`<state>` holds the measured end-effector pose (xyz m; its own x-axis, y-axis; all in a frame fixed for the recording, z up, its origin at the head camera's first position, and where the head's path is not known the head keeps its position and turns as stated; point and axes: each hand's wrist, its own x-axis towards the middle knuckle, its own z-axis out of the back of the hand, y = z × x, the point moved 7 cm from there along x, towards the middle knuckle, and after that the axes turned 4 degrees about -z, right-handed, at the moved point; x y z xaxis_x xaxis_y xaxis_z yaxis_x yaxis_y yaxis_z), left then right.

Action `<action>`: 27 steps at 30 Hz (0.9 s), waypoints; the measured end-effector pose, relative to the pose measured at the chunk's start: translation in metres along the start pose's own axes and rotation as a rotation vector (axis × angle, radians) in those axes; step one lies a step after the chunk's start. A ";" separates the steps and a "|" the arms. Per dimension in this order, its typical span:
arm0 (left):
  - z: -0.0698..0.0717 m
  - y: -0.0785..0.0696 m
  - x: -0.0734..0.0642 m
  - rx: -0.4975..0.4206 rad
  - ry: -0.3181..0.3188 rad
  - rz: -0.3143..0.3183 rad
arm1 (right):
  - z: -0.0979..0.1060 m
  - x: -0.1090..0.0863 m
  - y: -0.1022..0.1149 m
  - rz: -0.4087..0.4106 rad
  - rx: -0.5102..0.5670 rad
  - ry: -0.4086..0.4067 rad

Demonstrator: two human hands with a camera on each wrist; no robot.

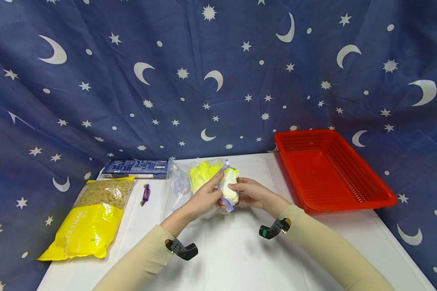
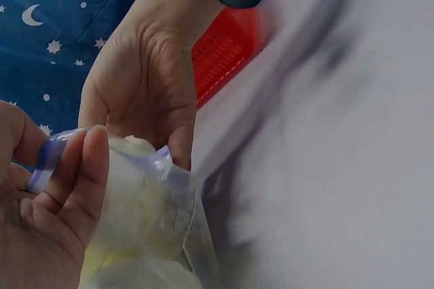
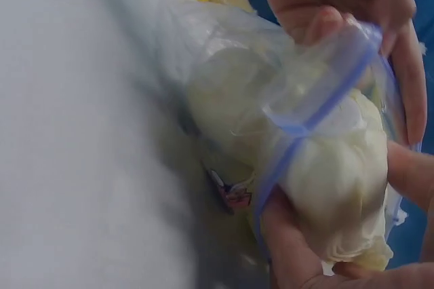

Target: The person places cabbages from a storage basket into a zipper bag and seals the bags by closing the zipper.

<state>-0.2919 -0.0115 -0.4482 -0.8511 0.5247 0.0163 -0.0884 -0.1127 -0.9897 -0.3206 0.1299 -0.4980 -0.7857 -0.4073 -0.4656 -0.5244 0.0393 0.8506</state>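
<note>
A clear zip bag with a purple-blue zip strip lies at the middle of the table, its mouth facing right. My left hand pinches the bag's rim, seen closely in the left wrist view, where the strip bends between thumb and fingers. My right hand grips a soft, pale, folded bundle, fingers on one side and thumb on the other. The bundle sits in the bag's mouth, partly outside it. Deeper in the bag show a bright yellow bundle and something light purple.
A red plastic basket stands at the right. Left of the bag are a purple-wrapped candy, a flat blue box and a yellow pasta bag. A starry blue curtain hangs behind the table.
</note>
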 end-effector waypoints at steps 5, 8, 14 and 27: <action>0.002 0.003 0.000 -0.023 -0.023 0.023 | 0.001 -0.001 -0.004 -0.038 0.134 -0.027; 0.001 0.003 -0.001 -0.039 -0.021 0.025 | 0.001 -0.001 -0.008 -0.070 0.201 -0.008; 0.000 0.000 -0.002 -0.029 -0.021 0.018 | -0.004 -0.004 -0.008 -0.048 0.104 0.039; 0.004 0.001 -0.004 -0.087 -0.046 0.034 | -0.008 -0.009 -0.006 -0.048 0.018 0.002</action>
<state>-0.2902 -0.0172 -0.4488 -0.8758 0.4825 -0.0129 -0.0155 -0.0549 -0.9984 -0.3079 0.1263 -0.4973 -0.7585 -0.4114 -0.5053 -0.5674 0.0357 0.8227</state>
